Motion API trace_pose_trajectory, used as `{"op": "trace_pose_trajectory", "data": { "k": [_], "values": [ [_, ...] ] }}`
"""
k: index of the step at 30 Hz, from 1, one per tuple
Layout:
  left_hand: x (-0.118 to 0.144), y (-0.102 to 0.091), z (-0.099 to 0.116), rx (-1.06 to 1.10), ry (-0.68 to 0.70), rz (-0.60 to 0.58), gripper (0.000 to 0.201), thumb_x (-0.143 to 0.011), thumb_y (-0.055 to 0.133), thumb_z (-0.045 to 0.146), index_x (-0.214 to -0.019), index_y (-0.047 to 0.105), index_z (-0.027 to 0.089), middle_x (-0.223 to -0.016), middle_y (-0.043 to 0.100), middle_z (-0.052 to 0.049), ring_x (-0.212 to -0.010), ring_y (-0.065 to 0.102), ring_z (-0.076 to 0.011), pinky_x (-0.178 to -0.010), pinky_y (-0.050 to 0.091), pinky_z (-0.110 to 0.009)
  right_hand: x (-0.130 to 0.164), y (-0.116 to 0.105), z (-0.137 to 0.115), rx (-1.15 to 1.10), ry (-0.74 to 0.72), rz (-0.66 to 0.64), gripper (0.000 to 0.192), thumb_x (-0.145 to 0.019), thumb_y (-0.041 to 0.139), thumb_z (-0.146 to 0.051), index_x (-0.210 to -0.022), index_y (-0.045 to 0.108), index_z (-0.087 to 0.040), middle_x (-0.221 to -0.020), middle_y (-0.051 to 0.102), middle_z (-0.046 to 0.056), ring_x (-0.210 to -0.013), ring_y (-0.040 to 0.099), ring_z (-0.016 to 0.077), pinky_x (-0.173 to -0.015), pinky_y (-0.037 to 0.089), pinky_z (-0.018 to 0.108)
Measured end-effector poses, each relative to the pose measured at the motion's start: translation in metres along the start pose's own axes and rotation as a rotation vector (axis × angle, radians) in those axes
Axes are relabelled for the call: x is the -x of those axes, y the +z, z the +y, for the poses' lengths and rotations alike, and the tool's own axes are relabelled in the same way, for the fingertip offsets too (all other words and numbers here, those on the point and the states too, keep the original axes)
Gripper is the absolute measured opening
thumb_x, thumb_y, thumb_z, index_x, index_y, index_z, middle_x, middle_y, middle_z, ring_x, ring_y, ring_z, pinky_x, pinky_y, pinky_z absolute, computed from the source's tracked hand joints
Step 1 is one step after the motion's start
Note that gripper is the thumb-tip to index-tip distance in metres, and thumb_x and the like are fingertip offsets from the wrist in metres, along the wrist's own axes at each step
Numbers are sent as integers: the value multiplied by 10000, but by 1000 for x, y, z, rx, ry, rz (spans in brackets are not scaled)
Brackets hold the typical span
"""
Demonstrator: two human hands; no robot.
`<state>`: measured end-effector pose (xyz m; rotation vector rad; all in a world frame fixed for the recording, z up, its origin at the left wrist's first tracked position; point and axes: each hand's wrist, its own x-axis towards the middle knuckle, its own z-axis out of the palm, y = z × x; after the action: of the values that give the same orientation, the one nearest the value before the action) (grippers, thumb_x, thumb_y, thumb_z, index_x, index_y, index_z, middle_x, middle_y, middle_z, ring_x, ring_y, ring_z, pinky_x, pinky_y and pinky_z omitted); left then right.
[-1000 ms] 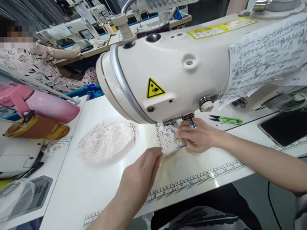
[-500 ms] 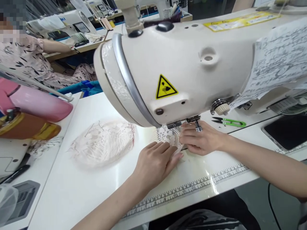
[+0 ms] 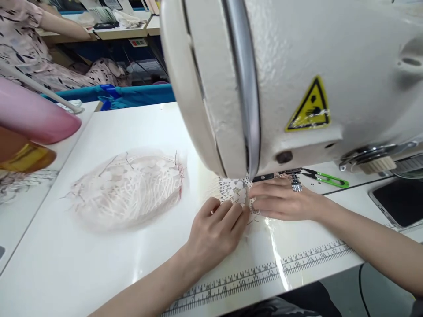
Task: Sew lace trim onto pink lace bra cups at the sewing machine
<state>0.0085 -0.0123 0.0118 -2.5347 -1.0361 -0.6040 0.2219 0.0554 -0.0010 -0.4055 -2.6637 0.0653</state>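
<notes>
While both hands, left hand (image 3: 216, 226) and right hand (image 3: 280, 200), press flat on the lace piece (image 3: 235, 192), gripping nothing, I judge positioning underway; next needs steady feeding.

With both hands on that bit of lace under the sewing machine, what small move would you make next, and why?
Probably ease the lace piece a little further under the machine head. The left hand and right hand both press it flat on the white table, right at the machine's foot, so it looks lined up for stitching.

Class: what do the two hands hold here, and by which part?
Both left hand and right hand press the lace piece flat at its near edge; nothing is lifted.
</notes>
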Motion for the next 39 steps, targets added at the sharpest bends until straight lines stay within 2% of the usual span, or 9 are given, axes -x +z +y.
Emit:
{"op": "trace_pose_trajectory", "data": {
  "k": [2,5,8,11,16,23,32,36,39],
  "values": [
    [1,2,0,-16,-1,32,140,-847,525,47,-817,624,142,-572,503,40,-519,432,-103,-536,330,-293,1,1,1,-48,-22,55,94,-897,522,-169,-920,594,-225,-1042,675,-46,-968,589,117,-830,476,286],
    [1,4,-1,-16,3,76,132,-826,538,40,-820,628,136,-607,567,27,-560,515,-113,-613,415,-315,-1,2,3,-171,-49,95,85,-886,554,-168,-939,615,-194,-959,699,-36,-976,608,119,-918,483,311],
    [2,6,-4,54,14,81,150,-821,502,68,-867,632,126,-823,686,-53,-840,648,-200,-819,503,-392,-4,0,3,-247,-35,107,106,-897,540,-176,-935,638,-169,-888,709,0,-921,637,111,-944,493,318],
    [2,8,-6,139,24,44,210,-807,455,85,-933,621,107,-1031,690,-115,-1055,625,-237,-906,527,-385,-6,-2,3,-261,-10,118,150,-916,500,-183,-929,649,-167,-851,710,16,-887,650,106,-945,502,314],
    [3,10,-5,179,6,0,223,-790,469,88,-971,600,83,-1032,698,-121,-1051,639,-226,-871,565,-332,-7,-2,3,-218,15,141,167,-919,486,-191,-928,652,-172,-819,711,17,-850,656,116,-879,531,315],
    [2,8,-5,168,-8,-18,207,-833,461,131,-997,586,111,-1084,686,-131,-1056,640,-224,-847,578,-341,-3,2,4,-148,39,148,164,-931,481,-237,-948,638,-198,-814,706,-6,-809,653,108,-751,538,273],
    [3,13,-4,168,1,4,286,-863,471,126,-1130,556,64,-1124,674,-135,-1081,625,-227,-864,575,-351,1,4,6,-2,84,159,164,-908,477,-195,-977,625,-211,-897,705,4,-701,634,91,-607,492,240],
    [4,13,-5,164,-4,11,287,-859,468,123,-1127,556,73,-1117,678,-131,-1065,635,-224,-858,577,-351,0,3,4,33,88,186,162,-908,480,-204,-956,635,-210,-882,707,-2,-690,630,93,-609,488,247],
    [4,13,-6,168,-18,6,213,-840,479,130,-1019,588,88,-1094,685,-133,-1050,643,-228,-863,574,-348,-3,2,2,10,51,206,149,-908,494,-198,-945,638,-206,-837,710,-19,-780,646,105,-644,501,246]
  ]
}}
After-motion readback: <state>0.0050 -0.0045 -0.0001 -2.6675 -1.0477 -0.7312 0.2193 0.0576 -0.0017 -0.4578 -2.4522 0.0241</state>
